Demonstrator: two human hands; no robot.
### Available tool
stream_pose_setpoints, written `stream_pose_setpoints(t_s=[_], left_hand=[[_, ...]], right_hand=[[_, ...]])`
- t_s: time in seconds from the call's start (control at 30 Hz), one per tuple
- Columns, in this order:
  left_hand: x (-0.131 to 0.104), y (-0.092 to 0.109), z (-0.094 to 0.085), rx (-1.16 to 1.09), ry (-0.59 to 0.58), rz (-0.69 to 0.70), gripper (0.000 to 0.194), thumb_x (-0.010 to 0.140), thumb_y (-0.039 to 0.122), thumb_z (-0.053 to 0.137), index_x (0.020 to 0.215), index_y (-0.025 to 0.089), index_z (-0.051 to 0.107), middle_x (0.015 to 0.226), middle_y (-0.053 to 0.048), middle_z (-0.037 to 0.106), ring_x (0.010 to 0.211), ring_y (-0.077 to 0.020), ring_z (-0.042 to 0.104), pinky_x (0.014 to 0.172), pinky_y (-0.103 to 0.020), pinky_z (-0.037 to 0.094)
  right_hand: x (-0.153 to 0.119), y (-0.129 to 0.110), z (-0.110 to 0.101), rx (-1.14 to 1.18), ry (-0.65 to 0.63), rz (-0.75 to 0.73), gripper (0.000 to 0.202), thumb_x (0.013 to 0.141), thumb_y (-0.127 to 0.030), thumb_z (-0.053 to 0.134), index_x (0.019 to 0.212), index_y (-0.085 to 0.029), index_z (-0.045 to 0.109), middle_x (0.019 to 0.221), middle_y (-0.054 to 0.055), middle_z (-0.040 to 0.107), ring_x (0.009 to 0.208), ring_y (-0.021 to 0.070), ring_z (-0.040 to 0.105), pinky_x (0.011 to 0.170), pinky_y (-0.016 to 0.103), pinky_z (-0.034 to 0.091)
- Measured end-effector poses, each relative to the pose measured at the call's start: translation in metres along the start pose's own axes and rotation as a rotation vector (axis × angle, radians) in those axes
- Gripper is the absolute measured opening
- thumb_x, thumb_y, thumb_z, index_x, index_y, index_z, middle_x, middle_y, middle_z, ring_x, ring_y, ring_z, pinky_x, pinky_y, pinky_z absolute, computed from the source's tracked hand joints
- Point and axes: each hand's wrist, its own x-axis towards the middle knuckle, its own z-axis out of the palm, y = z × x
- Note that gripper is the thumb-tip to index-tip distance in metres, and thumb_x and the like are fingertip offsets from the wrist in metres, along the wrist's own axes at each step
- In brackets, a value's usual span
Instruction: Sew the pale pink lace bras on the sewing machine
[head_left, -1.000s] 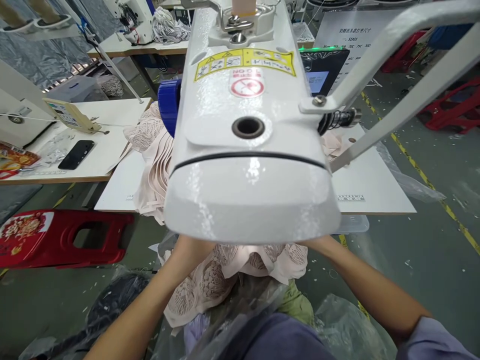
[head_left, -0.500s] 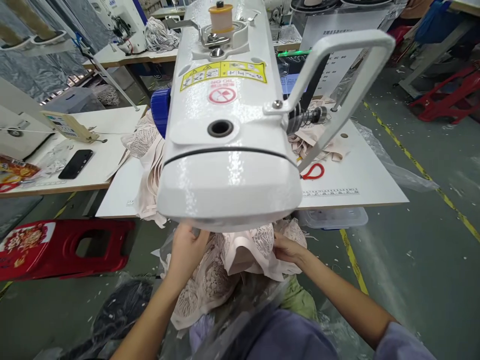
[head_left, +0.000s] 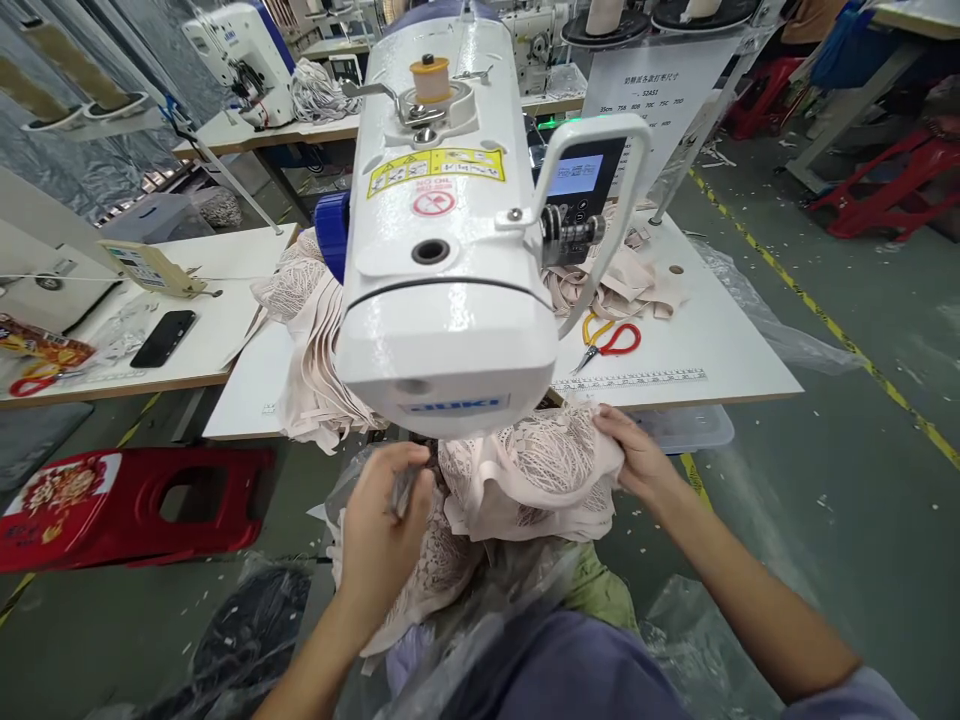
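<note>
A beige lace bra (head_left: 559, 460) lies just below the front of the white sewing machine head (head_left: 450, 340). My right hand (head_left: 641, 460) pinches the bra's right edge between thumb and fingers. To the left of it, my left hand (head_left: 390, 520) hangs with bent fingers, thumb and forefinger apart, and no item shows clearly between them. More beige lace pieces (head_left: 435, 570) lie under and beside that hand on clear plastic over my lap. The machine head covers the needle area.
Beige straps and cups (head_left: 315, 340) are heaped left of the machine, more pieces (head_left: 622, 280) on the right. Red-and-yellow-handled scissors (head_left: 611, 340) lie by a ruler strip (head_left: 637, 381). A red stool (head_left: 135, 500) stands left; a phone (head_left: 163, 338) rests on the neighbouring table.
My right hand has moved right and up, drawing the bra out so more lace shows. My left hand has come down from the machine's underside and opened slightly. The camera view has shifted.
</note>
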Motion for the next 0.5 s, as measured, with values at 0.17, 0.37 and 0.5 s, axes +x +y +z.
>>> stream_pose_setpoints(t_s=[0.17, 0.37, 0.5], left_hand=[[-0.011, 0.059, 0.008, -0.060, -0.038, 0.549, 0.031, 0.089, 0.021, 0.058, 0.119, 0.020, 0.052, 0.114, -0.013, 0.067, 0.116, -0.0223, 0.061, 0.098, -0.035, 0.051], [-0.002, 0.052, 0.019, -0.110, -0.460, 0.255, 0.026, 0.086, 0.042, 0.060, 0.079, 0.018, 0.064, 0.067, -0.004, 0.066, 0.064, -0.0186, 0.063, 0.063, -0.030, 0.052], [0.014, 0.024, 0.018, -0.197, -0.432, -0.286, 0.027, 0.085, 0.037, 0.058, 0.066, 0.018, 0.062, 0.056, 0.002, 0.058, 0.052, -0.0124, 0.052, 0.048, -0.022, 0.037]], right_hand=[[-0.046, -0.043, 0.024, -0.215, -0.223, -0.269, 0.028, 0.068, -0.042, 0.082, 0.064, -0.022, 0.062, 0.060, -0.002, 0.060, 0.053, 0.0137, 0.053, 0.052, 0.025, 0.042], [-0.070, -0.049, 0.070, -0.587, -0.730, -0.242, 0.017, 0.086, -0.031, 0.064, 0.079, -0.017, 0.072, 0.070, 0.001, 0.068, 0.064, 0.0133, 0.060, 0.061, 0.023, 0.044], [-0.037, -0.035, 0.080, -0.767, -0.480, -0.241, 0.025, 0.083, -0.036, 0.062, 0.066, -0.018, 0.065, 0.062, -0.001, 0.059, 0.059, 0.0131, 0.052, 0.056, 0.024, 0.037]])
